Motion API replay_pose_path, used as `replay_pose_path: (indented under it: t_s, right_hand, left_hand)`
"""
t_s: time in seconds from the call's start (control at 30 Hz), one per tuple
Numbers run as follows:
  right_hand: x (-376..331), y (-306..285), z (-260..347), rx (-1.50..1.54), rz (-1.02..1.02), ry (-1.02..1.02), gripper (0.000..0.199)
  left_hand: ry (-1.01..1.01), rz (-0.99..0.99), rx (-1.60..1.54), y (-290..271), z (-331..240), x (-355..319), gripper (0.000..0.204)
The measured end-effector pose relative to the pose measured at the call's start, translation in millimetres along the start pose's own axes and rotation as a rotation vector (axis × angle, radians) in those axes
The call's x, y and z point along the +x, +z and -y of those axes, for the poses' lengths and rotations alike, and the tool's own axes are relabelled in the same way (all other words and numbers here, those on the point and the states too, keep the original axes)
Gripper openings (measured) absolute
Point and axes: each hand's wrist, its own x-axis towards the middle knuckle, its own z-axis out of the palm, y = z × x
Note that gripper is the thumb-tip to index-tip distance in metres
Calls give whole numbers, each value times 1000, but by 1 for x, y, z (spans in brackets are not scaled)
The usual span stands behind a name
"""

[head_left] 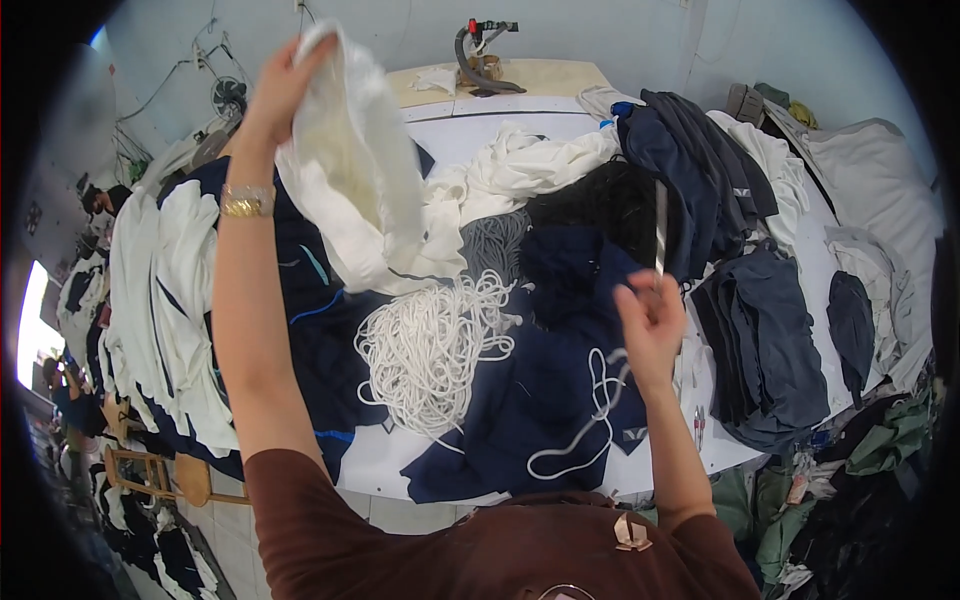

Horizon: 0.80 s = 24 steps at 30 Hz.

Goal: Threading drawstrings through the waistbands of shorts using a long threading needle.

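My left hand [285, 95] is raised at the upper left, closed on the edge of a white garment [345, 170]. The cloth hangs open from it, down to a heap of white cord [430, 350] on the table. Fingers pinched, my right hand [655, 325] holds a thin, shiny metal strip [661, 225] that points away from me. Beside that wrist a loose length of white cord [570, 465] loops over dark navy cloth [525, 370]; whether it joins the strip I cannot tell.
Grey cord [495, 245] and a black stringy bundle [600, 205] lie beyond the white cord. Folded dark garments [765, 345] are stacked at the right. White garments [165, 310] drape over the left side. A wooden stool [195, 480] stands below the table's left edge.
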Motion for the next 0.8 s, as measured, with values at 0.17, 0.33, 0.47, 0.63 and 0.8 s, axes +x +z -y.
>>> replay_pose_path:
  t_s: [0.17,0.33,0.47,0.63,0.8]
  right_hand:
    - [43,51,75,171,159,-167,49]
    - [58,64,119,55,170,-262,37]
    - [87,13,113,-90,138,-282,21]
    - [114,-83,108,35,210,-115,23]
    - [111,-127,64,286,450,282,25]
  left_hand:
    - [392,-376,411,46,-160,-13,45]
    - [776,-622,767,73,-206,-42,41]
    - [380,-351,903,50,-212,-70,46]
    - [-57,59,631,14,-170,-123,52]
    - [-236,357,520,-1,-82,-171,53]
